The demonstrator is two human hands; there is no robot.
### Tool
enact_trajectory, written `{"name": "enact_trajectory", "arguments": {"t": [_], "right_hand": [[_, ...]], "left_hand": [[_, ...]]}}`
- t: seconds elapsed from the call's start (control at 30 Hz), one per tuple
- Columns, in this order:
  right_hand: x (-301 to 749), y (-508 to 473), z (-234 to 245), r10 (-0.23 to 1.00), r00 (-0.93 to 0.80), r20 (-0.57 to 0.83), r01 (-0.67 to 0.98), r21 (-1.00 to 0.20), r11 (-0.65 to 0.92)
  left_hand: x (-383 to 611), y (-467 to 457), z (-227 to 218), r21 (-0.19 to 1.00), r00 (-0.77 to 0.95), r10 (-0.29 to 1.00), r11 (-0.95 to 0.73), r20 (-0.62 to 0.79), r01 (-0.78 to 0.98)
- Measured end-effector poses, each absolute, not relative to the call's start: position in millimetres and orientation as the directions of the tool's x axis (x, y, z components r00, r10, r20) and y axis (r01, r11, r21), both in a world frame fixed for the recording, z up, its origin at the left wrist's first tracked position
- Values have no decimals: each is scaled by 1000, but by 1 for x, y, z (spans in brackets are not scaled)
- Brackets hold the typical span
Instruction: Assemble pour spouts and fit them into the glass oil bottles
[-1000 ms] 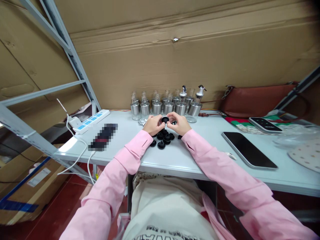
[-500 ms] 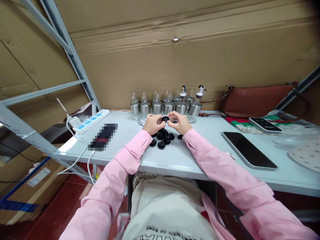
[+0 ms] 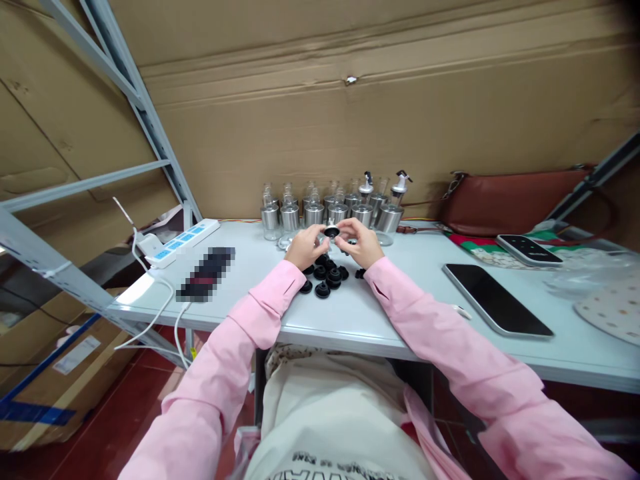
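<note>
Between the fingertips of my left hand (image 3: pixel 306 247) and my right hand (image 3: pixel 361 244) is a black bottle stopper (image 3: pixel 331 232), held above the table. Both hands are closed on it, one from each side. A pale part shows at its top, too small to make out fully. Below my hands lies a loose pile of black stoppers (image 3: pixel 323 289), partly hidden by the fingers. Behind them stand several glass bottles (image 3: pixel 314 215) with metal sleeves. Two at the right carry pourer spouts (image 3: pixel 401 181) in white and black.
A power strip (image 3: pixel 185 241) and a pixelated dark object (image 3: pixel 206 275) lie on the table (image 3: pixel 340 327) at left. To the right are a large phone (image 3: pixel 495 300), a smaller device (image 3: pixel 530 250), a brown bag (image 3: pixel 515 203) and clear plastic (image 3: pixel 575 273). Cardboard (image 3: pixel 300 120) lines the back.
The stopper in my fingers has been tilted or turned, and a pale part now shows above its black rim. My fingers have shifted slightly; the pile and bottles look the same.
</note>
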State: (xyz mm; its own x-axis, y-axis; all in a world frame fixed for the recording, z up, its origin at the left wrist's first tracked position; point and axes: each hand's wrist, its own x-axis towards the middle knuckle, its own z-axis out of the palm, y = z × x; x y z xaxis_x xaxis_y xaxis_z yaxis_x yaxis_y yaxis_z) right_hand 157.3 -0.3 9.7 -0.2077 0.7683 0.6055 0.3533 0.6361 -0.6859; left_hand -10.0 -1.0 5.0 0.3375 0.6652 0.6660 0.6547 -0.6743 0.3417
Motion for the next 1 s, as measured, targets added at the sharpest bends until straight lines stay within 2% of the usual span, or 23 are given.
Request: {"name": "enact_trajectory", "arguments": {"t": [0.17,0.33,0.43,0.5,0.6,0.67,0.77,0.87,1.0], "right_hand": [[161,5,7,754,-184,631,338,-680,651],[161,3,10,752,-220,621,392,-650,651],[170,8,17,735,-260,626,503,-562,656],[182,15,21,758,-234,609,641,-490,592],[201,26,22,856,-139,498,822,-424,380],[206,30,18,910,-124,396,883,-374,283],[204,31,11,942,-156,295,927,-287,244],[202,29,9,949,-163,271,953,-206,223],[212,31,14,975,-117,189,971,-184,152]], "left_hand": [[-10,0,0,308,392,544,-795,742,522],[-11,0,1,281,432,559,-783,708,554],[-11,-1,4,235,435,574,-751,694,617],[-11,-1,6,216,418,594,-717,687,663],[-11,-2,8,197,393,621,-669,679,716],[-11,-2,9,188,389,636,-648,666,738],[-10,-3,9,177,392,658,-625,642,760],[-10,-4,10,170,401,684,-607,610,776],[-9,-6,13,162,411,713,-586,568,794]]}}
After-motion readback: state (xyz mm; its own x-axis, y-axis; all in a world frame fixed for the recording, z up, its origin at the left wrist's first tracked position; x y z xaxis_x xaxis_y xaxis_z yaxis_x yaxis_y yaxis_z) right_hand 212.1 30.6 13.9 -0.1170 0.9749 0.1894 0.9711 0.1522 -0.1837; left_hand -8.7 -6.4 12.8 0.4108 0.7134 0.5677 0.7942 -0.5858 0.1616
